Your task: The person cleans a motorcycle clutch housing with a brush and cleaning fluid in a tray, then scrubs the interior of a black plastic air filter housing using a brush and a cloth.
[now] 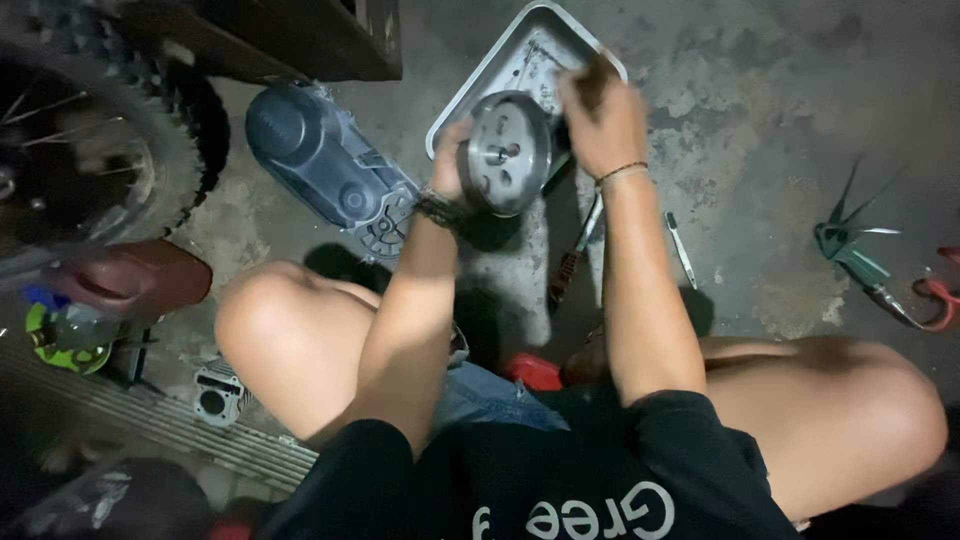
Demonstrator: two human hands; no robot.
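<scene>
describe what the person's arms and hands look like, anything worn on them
Both arms are bare from the shoulder area down; short black sleeves end at the upper arms. The left hand has a dark, chunky band like a watch or bracelet at the wrist. The right hand has a thin cord bracelet, light brownish, at the wrist. No gloves; no rings can be made out on the blurred fingers.

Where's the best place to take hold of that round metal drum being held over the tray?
Take the round metal drum by its outer rim, from opposite sides. It stands on edge, open face toward the camera, over the metal tray; the left hand already cups one side, and the right hand is at the other.
</scene>
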